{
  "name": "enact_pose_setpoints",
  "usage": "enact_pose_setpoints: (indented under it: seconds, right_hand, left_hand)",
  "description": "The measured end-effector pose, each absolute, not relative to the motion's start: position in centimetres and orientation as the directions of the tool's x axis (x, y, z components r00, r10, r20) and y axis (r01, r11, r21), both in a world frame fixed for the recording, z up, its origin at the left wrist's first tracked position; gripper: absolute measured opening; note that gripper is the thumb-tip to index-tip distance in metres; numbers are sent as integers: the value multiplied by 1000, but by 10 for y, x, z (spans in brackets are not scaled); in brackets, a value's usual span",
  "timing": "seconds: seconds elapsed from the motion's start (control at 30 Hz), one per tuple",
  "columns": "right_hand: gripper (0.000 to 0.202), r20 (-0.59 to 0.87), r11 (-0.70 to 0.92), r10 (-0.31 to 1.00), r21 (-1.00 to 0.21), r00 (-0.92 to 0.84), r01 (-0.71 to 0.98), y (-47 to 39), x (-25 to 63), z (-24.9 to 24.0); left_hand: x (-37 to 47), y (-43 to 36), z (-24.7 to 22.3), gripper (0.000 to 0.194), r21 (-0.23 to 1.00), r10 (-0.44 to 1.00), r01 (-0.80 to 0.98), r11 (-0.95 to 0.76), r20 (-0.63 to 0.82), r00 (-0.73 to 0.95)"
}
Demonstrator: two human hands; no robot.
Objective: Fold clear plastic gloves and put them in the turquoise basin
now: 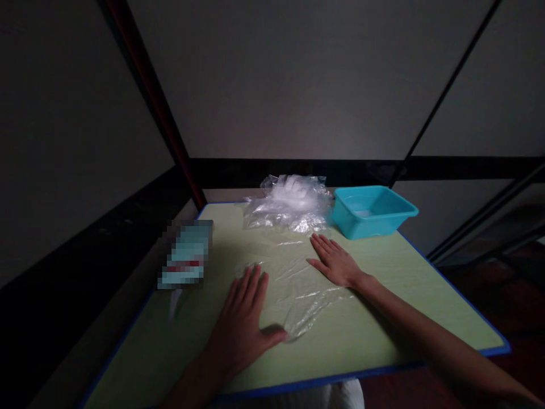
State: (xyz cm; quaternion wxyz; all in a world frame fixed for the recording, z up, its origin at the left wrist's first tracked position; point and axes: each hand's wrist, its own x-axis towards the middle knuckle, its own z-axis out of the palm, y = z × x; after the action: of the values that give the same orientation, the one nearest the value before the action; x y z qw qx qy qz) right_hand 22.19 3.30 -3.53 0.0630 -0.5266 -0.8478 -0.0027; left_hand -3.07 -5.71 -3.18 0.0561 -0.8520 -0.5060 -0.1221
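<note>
Fingers (pixel 254 284) straight, thumbs (pixel 275 339) spread, left hand (pixel 238 332) and right hand (pixel 340 267) touch clear plastic (pixel 298 292)

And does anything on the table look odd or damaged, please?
Nothing stands out: the film between left hand and right hand is only creased, the plastic behind crumpled. The pixelated item cannot be judged.
</note>
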Motion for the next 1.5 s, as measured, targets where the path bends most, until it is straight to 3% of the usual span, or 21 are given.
enact_pose_setpoints:
  seconds: [0.27, 0.5, 1.33, 1.5]
  right_hand:
    - [69, 118, 444, 893, -73, -435, 893, 34, 223, -37]
    - [70, 114, 442, 894, -74, -433, 894, 33, 222, -36]
    - [64, 189, 445, 881, -25, -433, 895, 31, 223, -35]
    - [62, 191, 454, 879, -59, -436, 889, 31, 225, -34]
  left_hand:
    - [44, -50, -16, 77, 79, 907, 933, -352, 274, 320]
    - [43, -48, -33, 71, 80, 929, 946, -315, 231, 290]
    - [11, -75, -42, 80, 34, 914, 952, -305, 291, 282]
    - [13, -75, -40, 81, 42, 918, 954, -295, 290, 271]
